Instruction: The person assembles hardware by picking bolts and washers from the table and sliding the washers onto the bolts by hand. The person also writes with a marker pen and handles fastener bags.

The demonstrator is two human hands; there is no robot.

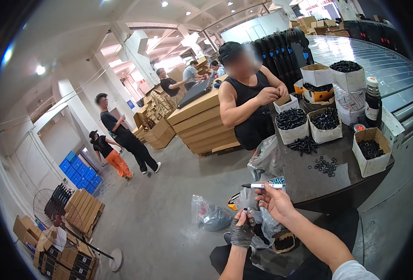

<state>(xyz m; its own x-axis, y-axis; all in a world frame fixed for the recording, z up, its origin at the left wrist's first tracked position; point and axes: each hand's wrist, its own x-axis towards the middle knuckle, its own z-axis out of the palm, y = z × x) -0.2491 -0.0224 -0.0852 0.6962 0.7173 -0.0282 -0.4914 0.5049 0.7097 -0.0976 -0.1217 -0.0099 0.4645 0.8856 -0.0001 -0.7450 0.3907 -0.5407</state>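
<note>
My right hand (278, 203) is closed round a marker pen (268, 186) with a white barrel and a dark end pointing left. Lower and to the left, my left hand (242, 229) wears a dark fingerless glove. Its fingertips pinch a small piece, pale with a dark spot, too small to name. The two hands are apart, in front of the dark table (304, 175). Beneath them, clear plastic bags (268, 228) and an open box of black parts (284, 242) are partly hidden by my hands.
Open white boxes of black parts (291, 120) stand on the table with loose black rings (325, 165) and a dark bottle (373, 105). A co-worker (248, 98) in black sits across. A roller conveyor (355, 60) runs behind. A clear bag (211, 214) lies on the floor.
</note>
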